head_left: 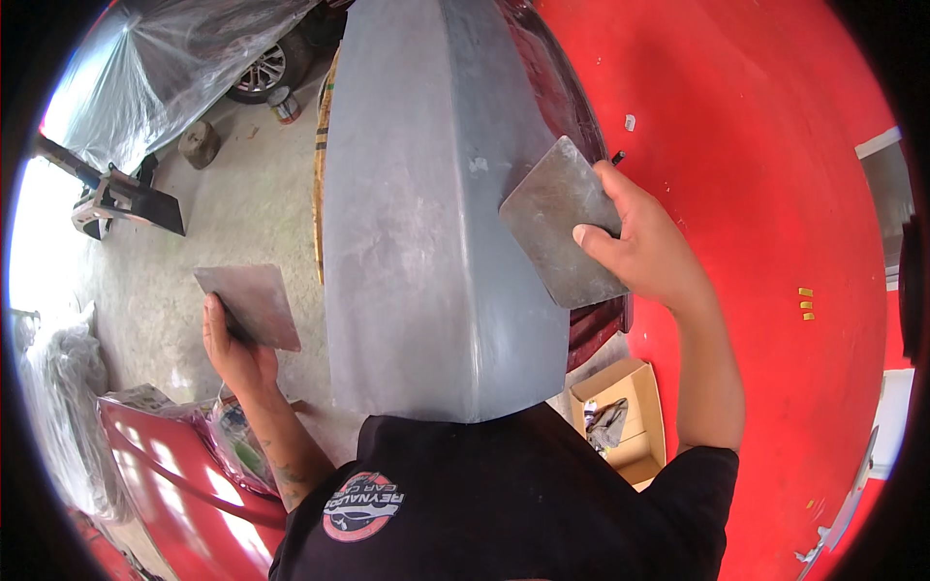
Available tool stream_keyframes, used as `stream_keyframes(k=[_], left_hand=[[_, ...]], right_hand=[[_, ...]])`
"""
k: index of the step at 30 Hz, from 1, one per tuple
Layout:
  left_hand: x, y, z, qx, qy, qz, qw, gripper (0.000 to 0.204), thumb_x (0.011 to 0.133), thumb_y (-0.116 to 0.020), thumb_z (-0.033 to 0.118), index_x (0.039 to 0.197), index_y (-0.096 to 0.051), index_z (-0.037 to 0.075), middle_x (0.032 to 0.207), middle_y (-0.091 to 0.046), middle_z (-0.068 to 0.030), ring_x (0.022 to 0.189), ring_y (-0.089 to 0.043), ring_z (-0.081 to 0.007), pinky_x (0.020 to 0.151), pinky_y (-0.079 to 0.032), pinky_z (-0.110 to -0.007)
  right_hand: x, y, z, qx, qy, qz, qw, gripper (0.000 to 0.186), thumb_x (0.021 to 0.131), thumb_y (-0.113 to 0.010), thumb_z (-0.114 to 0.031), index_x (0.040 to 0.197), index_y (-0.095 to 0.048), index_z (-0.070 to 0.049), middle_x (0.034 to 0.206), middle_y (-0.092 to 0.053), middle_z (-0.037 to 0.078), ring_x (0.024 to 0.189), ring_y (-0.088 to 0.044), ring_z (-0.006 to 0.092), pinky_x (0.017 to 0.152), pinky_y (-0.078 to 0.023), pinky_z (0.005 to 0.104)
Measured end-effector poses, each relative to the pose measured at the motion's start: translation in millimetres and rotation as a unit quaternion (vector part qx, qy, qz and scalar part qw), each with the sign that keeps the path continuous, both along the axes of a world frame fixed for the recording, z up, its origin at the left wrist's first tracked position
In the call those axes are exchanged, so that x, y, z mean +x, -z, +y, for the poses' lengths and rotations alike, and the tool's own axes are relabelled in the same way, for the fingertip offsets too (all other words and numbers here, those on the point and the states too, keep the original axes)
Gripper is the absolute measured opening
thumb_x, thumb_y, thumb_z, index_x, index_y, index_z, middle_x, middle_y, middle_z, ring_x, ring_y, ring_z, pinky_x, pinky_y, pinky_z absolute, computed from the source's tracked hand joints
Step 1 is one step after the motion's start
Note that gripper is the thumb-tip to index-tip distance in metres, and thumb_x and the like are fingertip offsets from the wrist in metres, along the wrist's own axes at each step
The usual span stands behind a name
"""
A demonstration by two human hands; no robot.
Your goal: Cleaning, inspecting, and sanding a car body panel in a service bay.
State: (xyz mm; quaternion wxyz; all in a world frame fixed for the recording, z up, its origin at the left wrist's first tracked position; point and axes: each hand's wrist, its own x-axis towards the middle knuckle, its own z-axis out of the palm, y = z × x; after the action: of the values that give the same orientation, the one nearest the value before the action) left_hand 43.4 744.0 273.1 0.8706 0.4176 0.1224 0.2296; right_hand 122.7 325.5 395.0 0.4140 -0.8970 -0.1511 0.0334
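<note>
Ideally, tilt right plate (554, 228), pinched in right hand (651, 244) at two o'clock, evenly against panel (397, 213), with left hand (240, 356) gripping left plate (260, 308) at nine o'clock.

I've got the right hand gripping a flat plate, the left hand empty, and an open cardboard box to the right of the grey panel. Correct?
Not quite: the left hand isn't empty; the head view shows it holding a second flat plate. The right hand grips the other plate, and the cardboard box is right of the grey panel.
</note>
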Motion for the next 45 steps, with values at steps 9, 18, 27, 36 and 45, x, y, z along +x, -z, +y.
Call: stream_keyframes(k=[9,18,27,36,45], left_hand=[[-2.0,11.8,10.0,0.002,0.018,-0.006,1.000,0.029,0.097,-0.052,0.023,0.116,-0.058,0.002,0.114,-0.062,-0.0083,0.104,-0.059,-0.0202,0.090,-0.049,-0.035],[0.2,7.1,2.7,-0.012,0.016,-0.003,1.000,0.023,0.098,-0.050,0.019,0.109,-0.057,0.000,0.107,-0.062,-0.0091,0.098,-0.060,-0.0196,0.088,-0.049,-0.034],[-4.3,8.7,4.4,-0.007,0.018,-0.003,1.000,0.023,0.098,-0.049,0.019,0.110,-0.056,0.000,0.107,-0.062,-0.0091,0.098,-0.060,-0.0193,0.087,-0.049,-0.033],[-11.2,11.7,12.6,-0.016,0.002,0.001,1.000,0.023,0.098,-0.049,0.019,0.111,-0.056,0.000,0.108,-0.062,-0.0088,0.098,-0.060,-0.0192,0.088,-0.049,-0.034],[-10.6,10.6,15.1,-0.015,0.013,-0.008,1.000,0.023,0.098,-0.050,0.020,0.109,-0.056,0.000,0.109,-0.062,-0.0088,0.100,-0.060,-0.0191,0.089,-0.049,-0.034]], right_hand=[[-1.0,-10.5,0.1,-0.013,0.050,0.059,0.997,0.048,0.082,-0.059,-0.012,0.123,-0.042,0.009,0.096,-0.056,0.017,0.086,-0.051,0.0166,0.082,-0.044,0.0314],[-4.1,-3.7,1.2,-0.061,0.057,-0.009,0.996,0.053,0.082,-0.059,-0.012,0.127,-0.041,0.009,0.101,-0.059,0.018,0.088,-0.055,0.0232,0.084,-0.044,0.0339],[-11.3,-4.1,5.3,-0.035,0.060,0.060,0.996,0.060,0.082,-0.061,-0.014,0.132,-0.037,0.011,0.118,-0.057,0.025,0.100,-0.058,0.0257,0.091,-0.042,0.0336],[-6.7,-12.4,5.8,-0.074,0.086,0.060,0.992,0.064,0.082,-0.062,-0.016,0.134,-0.037,0.010,0.120,-0.057,0.024,0.094,-0.059,0.0222,0.089,-0.044,0.0325],[-14.2,2.1,0.9,-0.042,0.070,0.015,0.997,0.061,0.082,-0.060,-0.011,0.135,-0.039,0.009,0.109,-0.059,0.016,0.084,-0.054,0.0164,0.081,-0.044,0.0306]])
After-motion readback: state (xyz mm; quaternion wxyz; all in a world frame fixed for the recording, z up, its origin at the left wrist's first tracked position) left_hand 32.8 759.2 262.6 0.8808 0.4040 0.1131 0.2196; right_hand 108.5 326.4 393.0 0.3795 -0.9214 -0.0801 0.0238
